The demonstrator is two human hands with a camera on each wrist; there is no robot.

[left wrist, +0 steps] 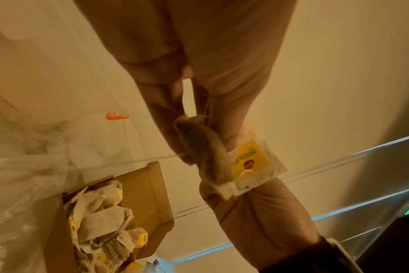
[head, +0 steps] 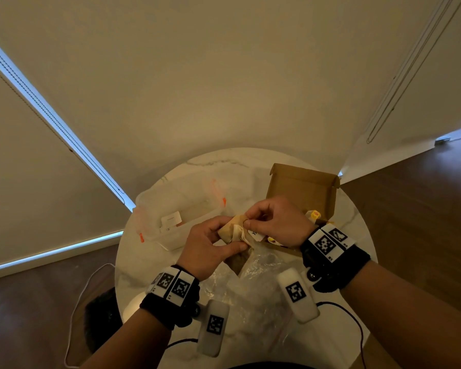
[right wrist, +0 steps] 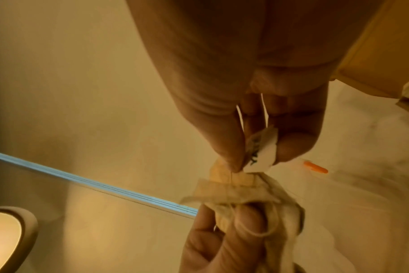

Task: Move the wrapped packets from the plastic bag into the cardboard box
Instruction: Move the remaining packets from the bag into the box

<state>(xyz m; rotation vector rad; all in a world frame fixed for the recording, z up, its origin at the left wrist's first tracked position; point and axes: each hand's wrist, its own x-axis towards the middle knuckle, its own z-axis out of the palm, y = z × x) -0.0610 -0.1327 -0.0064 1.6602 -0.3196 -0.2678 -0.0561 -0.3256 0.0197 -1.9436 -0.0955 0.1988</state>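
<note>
Over the middle of the round table, my left hand (head: 230, 239) grips a bunch of tan wrapped packets (head: 236, 231), tea bags with strings. My right hand (head: 249, 221) pinches a white paper tag (right wrist: 260, 154) at the top of that bunch (right wrist: 243, 195). In the left wrist view one packet (left wrist: 204, 153) with a yellow label (left wrist: 251, 159) sits between the fingers of both hands. The crumpled clear plastic bag (head: 261, 280) lies just below the hands. The open cardboard box (head: 301, 187) stands right of them and holds several packets (left wrist: 100, 221).
A clear plastic tub (head: 171, 211) with orange clips stands at the left of the marble table (head: 224, 166). A wall rises right behind the table. A white cable (head: 77, 302) trails over the wooden floor at the left.
</note>
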